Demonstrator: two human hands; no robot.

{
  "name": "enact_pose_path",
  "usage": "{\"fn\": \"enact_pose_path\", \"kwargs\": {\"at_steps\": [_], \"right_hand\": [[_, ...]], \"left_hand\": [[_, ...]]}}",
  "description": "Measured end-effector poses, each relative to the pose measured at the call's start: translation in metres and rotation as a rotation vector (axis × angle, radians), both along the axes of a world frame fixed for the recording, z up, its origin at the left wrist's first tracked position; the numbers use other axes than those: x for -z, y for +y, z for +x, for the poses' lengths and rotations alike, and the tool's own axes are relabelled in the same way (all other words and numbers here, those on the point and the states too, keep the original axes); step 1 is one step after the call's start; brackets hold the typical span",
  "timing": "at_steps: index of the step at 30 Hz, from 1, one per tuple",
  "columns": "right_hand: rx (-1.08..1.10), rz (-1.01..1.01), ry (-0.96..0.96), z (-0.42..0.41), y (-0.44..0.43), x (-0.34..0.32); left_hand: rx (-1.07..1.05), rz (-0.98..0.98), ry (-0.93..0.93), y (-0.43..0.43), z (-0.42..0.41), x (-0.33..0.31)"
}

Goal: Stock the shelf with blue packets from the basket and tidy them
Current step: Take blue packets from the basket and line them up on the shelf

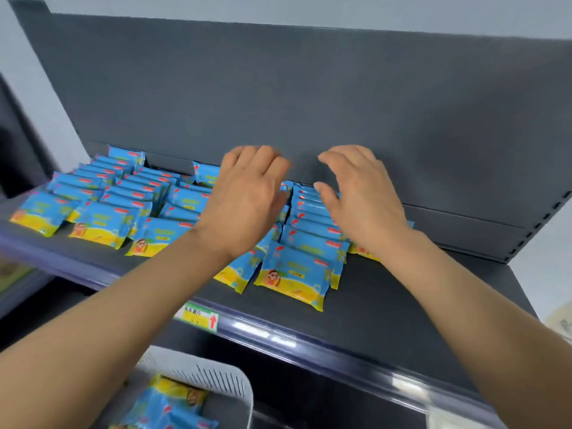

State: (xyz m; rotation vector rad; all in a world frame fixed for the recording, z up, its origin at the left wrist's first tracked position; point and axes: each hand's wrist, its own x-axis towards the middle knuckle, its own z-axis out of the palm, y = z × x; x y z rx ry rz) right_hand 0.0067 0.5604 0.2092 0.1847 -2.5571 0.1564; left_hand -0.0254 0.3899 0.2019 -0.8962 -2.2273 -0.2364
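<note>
2 bare forearms reach forward side by side. The left hand (pixel 247 196) and right hand (pixel 362 199) sit palm-down, near each other but apart, fingers loosely bent, thumbs turned inward, with the fingertips slightly blurred.

Pale grey wall (pixel 278 7) behind a dark back panel (pixel 309 88) — soft, even light.

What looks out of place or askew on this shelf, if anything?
Only slightly: one blue packet at the back of the middle row stands upright, above the overlapped ones lying before it. Nothing looks spilled or torn.
</note>
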Motion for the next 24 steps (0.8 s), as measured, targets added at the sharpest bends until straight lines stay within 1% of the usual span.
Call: {"fn": "enact_pose_path", "kwargs": {"at_steps": [3,6,9,11,14,17,19,21,24], "right_hand": [[-0.059,0.014,0.085,0.015,-0.052,-0.015],[-0.118,-0.015,0.172,0.030,-0.103,-0.019],[-0.195,-0.045,0.168,0.039,-0.152,-0.003],[-0.241,-0.054,0.063,0.044,-0.187,0.023],[-0.262,-0.023,-0.138,0.049,-0.221,0.072],[-0.278,0.001,-0.376,0.054,-0.251,0.131],[-0.272,0.024,-0.525,0.056,-0.263,0.170],[-0.259,0.022,-0.670,0.057,-0.270,0.207],[-0.204,0.014,-0.849,0.059,-0.273,0.258]], "left_hand": [[-0.023,0.035,0.044,-0.050,0.023,-0.013],[-0.044,0.087,0.095,-0.101,0.046,-0.018],[-0.073,0.090,0.075,-0.151,0.065,-0.005],[-0.085,0.070,-0.048,-0.187,0.074,0.018],[-0.082,0.023,-0.319,-0.226,0.080,0.065],[-0.164,-0.074,-0.604,-0.265,0.086,0.124],[-0.210,-0.139,-0.749,-0.284,0.091,0.161],[-0.238,-0.186,-0.837,-0.299,0.095,0.190],[-0.252,-0.228,-0.907,-0.313,0.099,0.223]]}}
